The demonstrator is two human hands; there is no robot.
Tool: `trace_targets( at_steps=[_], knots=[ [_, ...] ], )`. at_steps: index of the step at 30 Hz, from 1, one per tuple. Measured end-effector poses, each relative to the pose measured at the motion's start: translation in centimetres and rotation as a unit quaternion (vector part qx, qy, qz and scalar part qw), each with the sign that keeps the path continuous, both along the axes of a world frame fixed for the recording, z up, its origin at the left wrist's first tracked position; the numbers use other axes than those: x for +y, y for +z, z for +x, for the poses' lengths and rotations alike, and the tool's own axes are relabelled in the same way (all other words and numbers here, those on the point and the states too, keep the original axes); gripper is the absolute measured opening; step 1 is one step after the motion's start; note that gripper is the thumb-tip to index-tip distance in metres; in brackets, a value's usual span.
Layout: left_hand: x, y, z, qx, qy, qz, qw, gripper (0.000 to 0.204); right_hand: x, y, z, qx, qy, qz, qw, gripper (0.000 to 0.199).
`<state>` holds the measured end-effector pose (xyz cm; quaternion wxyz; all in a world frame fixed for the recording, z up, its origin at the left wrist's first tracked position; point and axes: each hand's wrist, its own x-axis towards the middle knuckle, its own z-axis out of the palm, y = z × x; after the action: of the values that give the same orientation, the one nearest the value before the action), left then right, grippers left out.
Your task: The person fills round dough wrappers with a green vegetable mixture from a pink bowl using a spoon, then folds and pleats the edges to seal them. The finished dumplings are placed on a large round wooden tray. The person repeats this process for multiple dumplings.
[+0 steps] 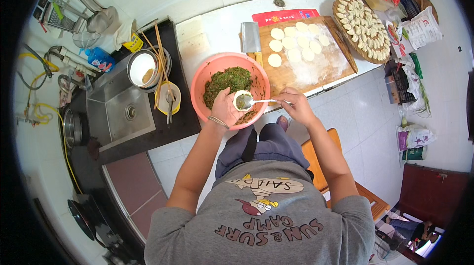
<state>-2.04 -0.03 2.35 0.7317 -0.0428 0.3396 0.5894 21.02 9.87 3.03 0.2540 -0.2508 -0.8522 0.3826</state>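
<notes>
My left hand (223,111) is cupped around a round dumpling wrapper (237,98) with some green filling on it. My right hand (297,109) grips the handle of a metal spoon (266,100), whose bowl rests on that filling. Both hands are over the near right part of a pink basin (196,89), which contains chopped green filling (228,80). To the right, several flat round dough wrappers (289,42) lie on a floured wooden board (316,84). A cleaver (251,38) lies at the board's left edge.
A round tray (377,60) packed with shaped dumplings stands at the far right of the counter. Left of the basin are a yellow bowl (174,98) with utensils, chopsticks (160,47), a white bowl (141,65) and a steel sink (116,122). A wooden chair (316,161) is at my right.
</notes>
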Motion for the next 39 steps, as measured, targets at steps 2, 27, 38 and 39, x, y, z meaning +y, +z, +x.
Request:
trace_targets(
  at_steps=[2, 27, 38, 39],
  knots=[
    [0.0, -0.1, 0.1, -0.005, 0.013, -0.009, 1.0, 0.056, 0.0, -0.5, -0.1, 0.006, -0.009, -0.088, 0.996, 0.022],
    [0.4, -0.1, 0.4, -0.005, 0.013, 0.054, 0.998, 0.057, -1.8, -5.3, -2.9, -0.174, -0.111, 0.108, 0.972, 0.015],
    [3.1, 1.9, 3.8, -0.047, -0.064, 0.06, 0.995, 0.057, -1.3, 3.2, -0.8, 0.025, -0.018, 0.237, 0.971, 0.016],
    [3.3, 2.0, 4.1, -0.043, -0.071, 0.061, 0.995, 0.056, -1.2, 3.1, -0.5, 0.021, -0.017, 0.245, 0.969, 0.016]
  ],
)
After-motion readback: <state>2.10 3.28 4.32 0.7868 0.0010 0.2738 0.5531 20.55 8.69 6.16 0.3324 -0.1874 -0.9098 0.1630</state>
